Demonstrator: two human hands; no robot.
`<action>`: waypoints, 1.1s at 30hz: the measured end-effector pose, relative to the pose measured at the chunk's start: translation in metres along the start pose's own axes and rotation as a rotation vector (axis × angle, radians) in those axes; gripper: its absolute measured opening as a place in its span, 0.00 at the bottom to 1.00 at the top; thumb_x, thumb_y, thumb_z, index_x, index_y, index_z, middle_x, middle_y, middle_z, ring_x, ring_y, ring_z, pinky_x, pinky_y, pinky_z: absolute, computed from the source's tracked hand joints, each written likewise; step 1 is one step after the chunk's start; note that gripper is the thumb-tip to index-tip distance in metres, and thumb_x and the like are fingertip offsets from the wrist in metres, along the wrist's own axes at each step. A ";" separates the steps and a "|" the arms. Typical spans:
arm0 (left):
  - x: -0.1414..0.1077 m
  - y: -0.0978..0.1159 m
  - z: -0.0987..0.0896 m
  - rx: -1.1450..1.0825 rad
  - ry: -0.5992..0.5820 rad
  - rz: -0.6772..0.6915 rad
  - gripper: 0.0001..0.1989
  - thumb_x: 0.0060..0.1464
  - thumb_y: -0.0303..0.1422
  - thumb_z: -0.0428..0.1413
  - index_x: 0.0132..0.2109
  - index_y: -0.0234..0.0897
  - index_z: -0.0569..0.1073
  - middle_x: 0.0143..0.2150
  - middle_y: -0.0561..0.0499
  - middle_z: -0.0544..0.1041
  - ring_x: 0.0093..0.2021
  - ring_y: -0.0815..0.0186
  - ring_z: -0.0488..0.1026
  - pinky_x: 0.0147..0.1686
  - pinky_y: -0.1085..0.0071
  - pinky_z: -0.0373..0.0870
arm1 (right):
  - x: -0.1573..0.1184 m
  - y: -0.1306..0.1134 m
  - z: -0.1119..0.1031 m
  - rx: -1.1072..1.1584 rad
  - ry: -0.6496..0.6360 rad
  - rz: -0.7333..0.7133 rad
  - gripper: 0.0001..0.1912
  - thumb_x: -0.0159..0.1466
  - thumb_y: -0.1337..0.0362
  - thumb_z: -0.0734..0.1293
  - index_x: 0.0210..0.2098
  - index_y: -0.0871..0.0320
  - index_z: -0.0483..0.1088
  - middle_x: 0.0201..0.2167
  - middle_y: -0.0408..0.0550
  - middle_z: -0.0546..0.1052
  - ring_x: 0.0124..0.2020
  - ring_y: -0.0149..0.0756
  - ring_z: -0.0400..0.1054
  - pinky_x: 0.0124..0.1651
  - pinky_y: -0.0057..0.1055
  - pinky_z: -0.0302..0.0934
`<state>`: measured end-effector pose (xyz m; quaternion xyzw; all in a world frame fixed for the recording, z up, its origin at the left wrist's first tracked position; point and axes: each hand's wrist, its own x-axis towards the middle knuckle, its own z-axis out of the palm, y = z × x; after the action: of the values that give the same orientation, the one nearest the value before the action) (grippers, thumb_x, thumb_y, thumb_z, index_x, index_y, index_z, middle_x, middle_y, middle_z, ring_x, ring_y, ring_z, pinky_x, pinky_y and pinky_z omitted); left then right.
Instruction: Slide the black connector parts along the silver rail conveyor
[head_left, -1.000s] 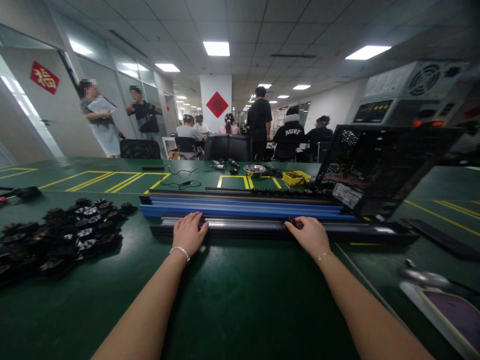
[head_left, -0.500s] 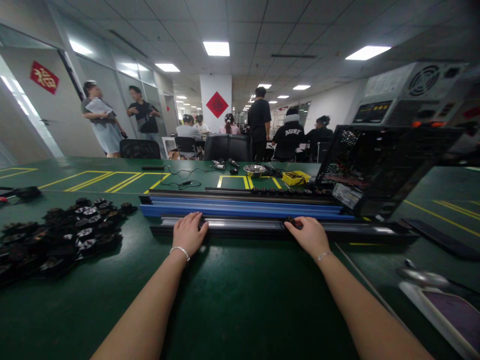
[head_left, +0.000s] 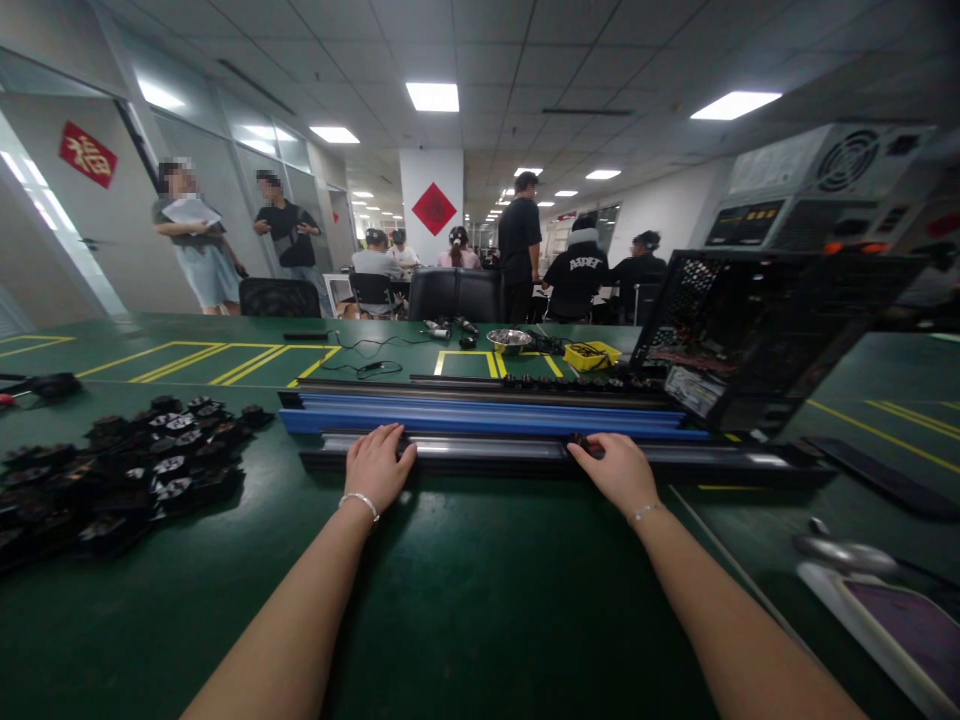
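Observation:
A long black rail [head_left: 487, 448] with a shiny grey channel lies crosswise in front of me. My left hand [head_left: 377, 470] rests over its left part, fingers bent and thumb close to the index finger; a dark bit shows between them, mostly hidden. Further right, my right hand [head_left: 621, 472] pinches a small black part [head_left: 577, 442] at the rail's channel, between thumb and fingers. Behind this rail and parallel to it lies a blue rail [head_left: 487, 415]. To the left is a heap of black socket-like modules [head_left: 169, 465], some with white faces.
An open black computer case [head_left: 780, 330] stands at the right, with a grey power supply box [head_left: 825, 180] above it. Behind the rails are a metal bowl [head_left: 510, 340], a yellow tray [head_left: 591, 355] and cables. A phone-like device [head_left: 892, 630] lies near right. Several people are further back.
Both my hands stay in nearly the same places on the rail. In the background, a person holding papers has shifted slightly.

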<state>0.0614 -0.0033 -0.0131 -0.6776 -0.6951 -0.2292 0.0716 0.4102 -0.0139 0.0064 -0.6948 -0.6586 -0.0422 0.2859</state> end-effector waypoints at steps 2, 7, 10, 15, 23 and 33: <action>0.000 0.000 0.000 -0.002 -0.002 0.001 0.24 0.55 0.44 0.41 0.55 0.40 0.65 0.57 0.49 0.66 0.58 0.61 0.59 0.58 0.59 0.50 | 0.000 0.000 0.000 -0.002 0.002 -0.003 0.20 0.55 0.48 0.60 0.31 0.58 0.71 0.32 0.50 0.74 0.39 0.41 0.65 0.42 0.36 0.57; 0.000 0.001 -0.001 0.004 -0.010 -0.002 0.24 0.55 0.43 0.41 0.54 0.39 0.65 0.57 0.50 0.66 0.58 0.61 0.59 0.58 0.59 0.50 | 0.000 0.001 0.003 -0.007 0.032 -0.034 0.20 0.55 0.48 0.61 0.31 0.59 0.71 0.32 0.50 0.75 0.39 0.40 0.65 0.42 0.36 0.58; 0.000 0.001 -0.001 0.012 -0.014 -0.004 0.24 0.55 0.43 0.41 0.55 0.39 0.65 0.57 0.49 0.66 0.58 0.62 0.58 0.58 0.60 0.50 | 0.000 0.001 0.005 0.000 0.049 -0.045 0.19 0.55 0.49 0.61 0.31 0.59 0.71 0.32 0.50 0.75 0.39 0.40 0.65 0.43 0.36 0.58; 0.000 0.001 -0.001 0.016 -0.016 -0.001 0.24 0.55 0.43 0.41 0.55 0.39 0.65 0.57 0.49 0.66 0.58 0.62 0.58 0.58 0.60 0.50 | -0.001 0.000 0.004 0.005 0.037 -0.060 0.19 0.56 0.49 0.61 0.30 0.59 0.72 0.32 0.50 0.75 0.39 0.41 0.66 0.43 0.36 0.58; 0.000 0.000 -0.001 0.009 -0.014 -0.002 0.24 0.55 0.44 0.41 0.55 0.39 0.65 0.57 0.49 0.66 0.58 0.62 0.59 0.58 0.59 0.50 | -0.002 -0.004 0.001 0.014 0.004 -0.064 0.20 0.56 0.49 0.60 0.32 0.59 0.72 0.35 0.51 0.75 0.41 0.41 0.65 0.44 0.37 0.58; 0.000 0.000 0.000 0.004 -0.007 -0.005 0.24 0.55 0.43 0.41 0.55 0.39 0.65 0.57 0.49 0.66 0.58 0.62 0.59 0.57 0.60 0.50 | -0.002 -0.007 0.000 0.037 -0.026 -0.074 0.20 0.57 0.49 0.60 0.34 0.59 0.72 0.36 0.51 0.75 0.42 0.41 0.65 0.45 0.37 0.58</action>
<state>0.0612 -0.0029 -0.0133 -0.6765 -0.6976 -0.2256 0.0699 0.4038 -0.0157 0.0079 -0.6652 -0.6881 -0.0315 0.2882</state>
